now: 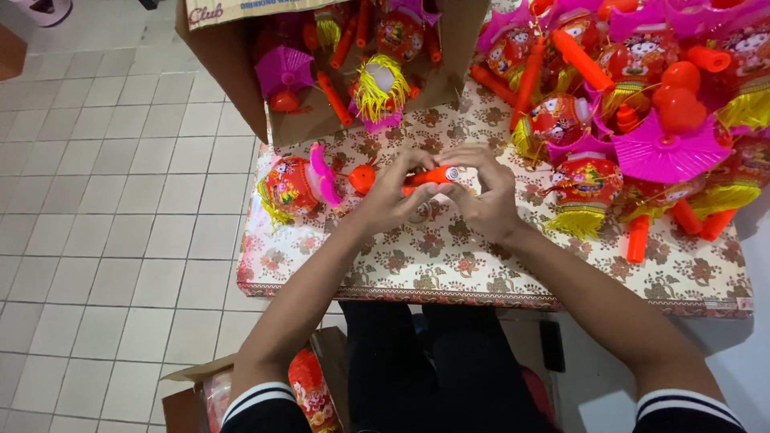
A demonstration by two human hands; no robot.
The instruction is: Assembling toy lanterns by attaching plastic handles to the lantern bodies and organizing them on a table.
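1. Open cloth [433,256] in front of both hands, free to pass.
2. Right blocked: lantern pile [642,104].
3. Rear-left blocked: cardboard box [233,72].
4. Left: single lantern [293,184] close by; narrow gap.

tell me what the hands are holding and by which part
Both hands hold one orange handle: the left hand grips its left half, the right hand pinches the white-capped end. A toy lantern lies just beyond the left hand.

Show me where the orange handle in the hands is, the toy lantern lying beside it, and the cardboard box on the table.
orange handle [433,175], head view, on the middle of the tube.
toy lantern [289,186], head view, on its round red body.
cardboard box [224,68], head view, on its left outer wall.
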